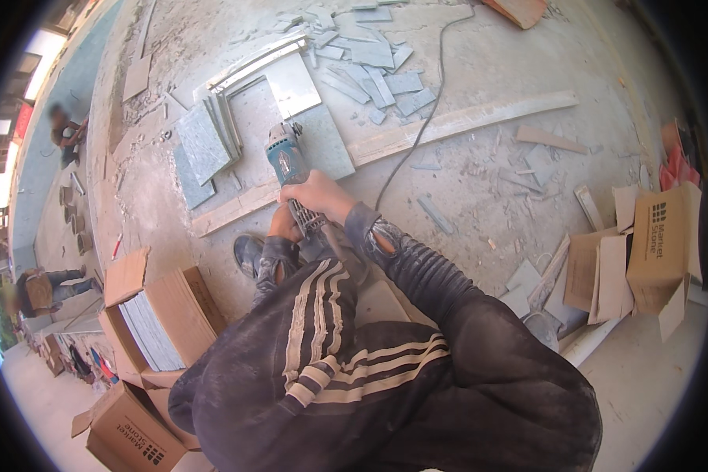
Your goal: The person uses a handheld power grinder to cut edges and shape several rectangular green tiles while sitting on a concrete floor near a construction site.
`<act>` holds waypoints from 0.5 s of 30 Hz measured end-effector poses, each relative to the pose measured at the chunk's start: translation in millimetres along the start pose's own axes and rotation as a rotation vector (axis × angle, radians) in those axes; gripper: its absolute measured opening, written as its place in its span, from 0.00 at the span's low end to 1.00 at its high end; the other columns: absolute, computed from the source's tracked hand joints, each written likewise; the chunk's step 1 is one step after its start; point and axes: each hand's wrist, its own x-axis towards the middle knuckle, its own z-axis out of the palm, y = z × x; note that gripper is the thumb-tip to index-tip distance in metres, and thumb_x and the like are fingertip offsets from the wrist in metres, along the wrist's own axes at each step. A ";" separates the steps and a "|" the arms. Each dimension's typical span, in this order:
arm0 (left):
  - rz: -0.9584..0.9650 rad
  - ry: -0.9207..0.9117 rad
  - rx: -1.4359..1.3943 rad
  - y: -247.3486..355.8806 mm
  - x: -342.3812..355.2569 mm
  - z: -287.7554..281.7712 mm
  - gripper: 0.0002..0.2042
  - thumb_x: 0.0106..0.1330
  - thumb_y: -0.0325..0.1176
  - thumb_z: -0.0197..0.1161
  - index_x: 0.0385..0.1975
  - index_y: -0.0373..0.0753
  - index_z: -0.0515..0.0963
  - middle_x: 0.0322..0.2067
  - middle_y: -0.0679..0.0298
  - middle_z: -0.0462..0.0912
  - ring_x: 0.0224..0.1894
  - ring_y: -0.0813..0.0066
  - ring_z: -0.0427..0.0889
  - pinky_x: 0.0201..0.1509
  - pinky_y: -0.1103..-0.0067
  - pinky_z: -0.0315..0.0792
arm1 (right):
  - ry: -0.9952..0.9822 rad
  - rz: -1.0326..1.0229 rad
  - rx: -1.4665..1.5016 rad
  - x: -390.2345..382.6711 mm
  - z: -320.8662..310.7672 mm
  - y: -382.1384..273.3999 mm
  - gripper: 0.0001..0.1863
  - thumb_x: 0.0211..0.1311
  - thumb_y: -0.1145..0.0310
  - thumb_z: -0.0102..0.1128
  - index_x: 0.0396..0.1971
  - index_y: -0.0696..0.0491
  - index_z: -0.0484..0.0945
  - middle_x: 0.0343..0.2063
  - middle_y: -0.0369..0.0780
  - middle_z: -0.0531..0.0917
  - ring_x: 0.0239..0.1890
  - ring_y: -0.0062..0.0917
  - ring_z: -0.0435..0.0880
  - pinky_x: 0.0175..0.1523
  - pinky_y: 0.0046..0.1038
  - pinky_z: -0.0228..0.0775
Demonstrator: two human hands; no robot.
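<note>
Your right hand is wrapped around the body of the grinder, fingers curled tight over its top, the blue head poking out just beyond your knuckles. Your left hand sits just behind it, closer to you, gripping the grinder's rear handle; its fingers are mostly hidden, so you cannot tell how they lie. The grinder's head rests over the large grey tile, beside the stack of tiles to its left. The cable trails away on the grinder's right across the dusty floor.
</note>
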 end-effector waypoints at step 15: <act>-0.140 -0.016 0.235 -47.4 17.7 21.6 0.09 0.72 0.27 0.49 0.45 0.31 0.74 0.39 0.55 0.83 0.38 0.62 0.85 0.37 0.73 0.81 | -0.110 0.104 -0.117 -32.8 -41.4 -2.8 0.23 0.45 0.61 0.71 0.36 0.64 0.82 0.30 0.44 0.85 0.30 0.25 0.84 0.36 0.26 0.75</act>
